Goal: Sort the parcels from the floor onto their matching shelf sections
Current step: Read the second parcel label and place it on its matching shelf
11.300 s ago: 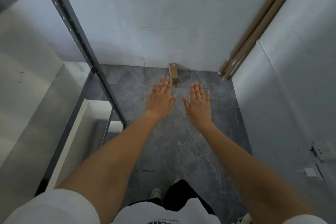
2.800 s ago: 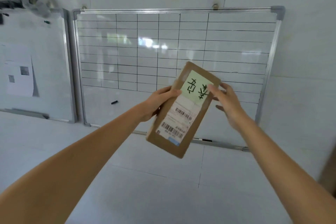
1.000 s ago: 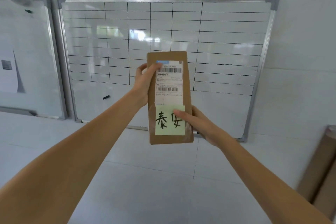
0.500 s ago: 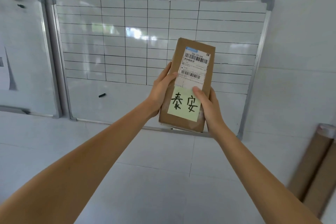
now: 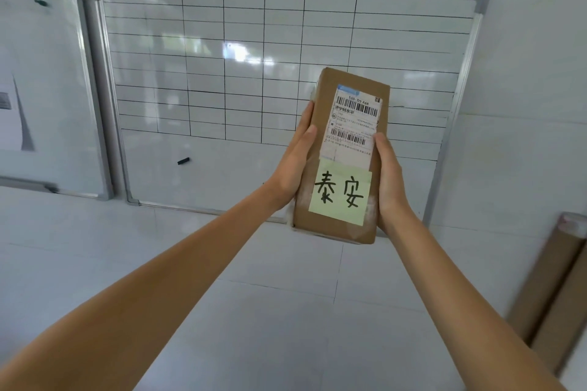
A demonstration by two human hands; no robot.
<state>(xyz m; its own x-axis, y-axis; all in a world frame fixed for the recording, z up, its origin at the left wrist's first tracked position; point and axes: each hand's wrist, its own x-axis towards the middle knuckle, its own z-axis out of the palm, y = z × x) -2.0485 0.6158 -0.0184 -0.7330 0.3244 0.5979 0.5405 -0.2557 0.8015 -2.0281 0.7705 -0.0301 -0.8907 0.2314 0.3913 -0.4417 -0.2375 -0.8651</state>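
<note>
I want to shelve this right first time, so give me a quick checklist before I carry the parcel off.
1. Left hand gripping parcel: ok.
2. Right hand gripping the other long side: ok.
3. Sticky note facing you, handwriting legible: ok.
4. Shipping label unobscured: ok, though its small print is blurred.
5. Matching shelf section in sight: not ok, only the whiteboard ahead.
6. Path underfoot: cannot tell.

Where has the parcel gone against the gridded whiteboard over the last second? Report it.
Yes. The parcel has shifted right, from the middle of the whiteboard toward its right frame, gripped by left hand and right hand.
</note>
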